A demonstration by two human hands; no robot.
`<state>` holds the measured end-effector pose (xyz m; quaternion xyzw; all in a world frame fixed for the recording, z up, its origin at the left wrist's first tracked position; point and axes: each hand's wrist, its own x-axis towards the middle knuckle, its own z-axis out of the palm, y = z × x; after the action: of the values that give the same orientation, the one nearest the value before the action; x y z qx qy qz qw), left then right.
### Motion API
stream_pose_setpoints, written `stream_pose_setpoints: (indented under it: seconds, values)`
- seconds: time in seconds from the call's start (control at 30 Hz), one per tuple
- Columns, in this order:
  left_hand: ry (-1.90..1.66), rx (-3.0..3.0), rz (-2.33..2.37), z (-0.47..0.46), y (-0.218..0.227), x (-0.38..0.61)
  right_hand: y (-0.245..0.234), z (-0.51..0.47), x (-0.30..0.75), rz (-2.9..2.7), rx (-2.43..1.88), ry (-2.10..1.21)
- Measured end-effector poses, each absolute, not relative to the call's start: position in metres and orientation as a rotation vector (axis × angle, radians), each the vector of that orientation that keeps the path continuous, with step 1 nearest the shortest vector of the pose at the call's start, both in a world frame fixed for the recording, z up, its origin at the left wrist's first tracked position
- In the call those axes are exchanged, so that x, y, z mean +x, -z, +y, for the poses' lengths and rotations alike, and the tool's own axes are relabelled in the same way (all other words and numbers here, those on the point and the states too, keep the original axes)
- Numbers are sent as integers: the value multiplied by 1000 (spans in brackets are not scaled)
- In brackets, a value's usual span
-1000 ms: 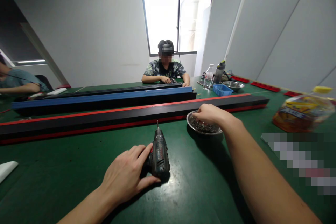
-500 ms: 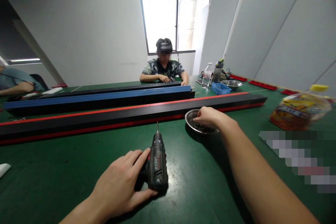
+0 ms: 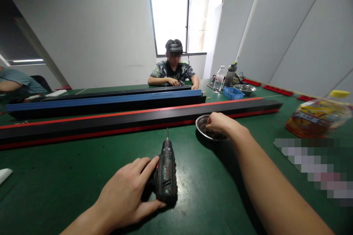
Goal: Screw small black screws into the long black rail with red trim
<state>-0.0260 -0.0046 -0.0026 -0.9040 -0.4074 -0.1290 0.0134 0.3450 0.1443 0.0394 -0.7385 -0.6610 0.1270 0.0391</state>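
Note:
My left hand (image 3: 129,187) is wrapped round a black cordless drill (image 3: 167,176), which lies on its side on the green table with its long thin bit pointing away from me. To the right, my right hand (image 3: 220,123) dips into a shallow metal bowl (image 3: 199,129) full of small dark pieces, too small to make out. Its fingers are bent together among them, and their tips are partly hidden. Just beyond the bit and the bowl, a long black bar with red edges (image 3: 132,119) stretches across the table.
Behind the bar lie a blue-topped black bar (image 3: 110,101), a blue tray (image 3: 233,94), another metal bowl (image 3: 245,89) and a water bottle (image 3: 219,80). A jug with a yellow cap (image 3: 311,121) stands at right. A co-worker (image 3: 173,69) sits opposite; another person (image 3: 19,80) is at far left.
The whole view has shifted slightly to the right. My left hand stays on the drill, and my right hand's fingers have moved a little within the bowl.

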Motion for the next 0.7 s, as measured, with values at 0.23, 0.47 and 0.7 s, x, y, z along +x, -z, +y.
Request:
stream_pose_setpoints:
  seconds: [0.23,0.47,0.7]
  values:
    - [444,-2804,-1259,-4,2,-26,-51,139,339,-2009,-2181,-311]
    - [488,-2830,-1163,-4,8,-30,-66,135,295,-2034,-1653,-180]
    - [465,-2877,-1012,-5,12,-31,-28,134,239,-2083,-1565,-288]
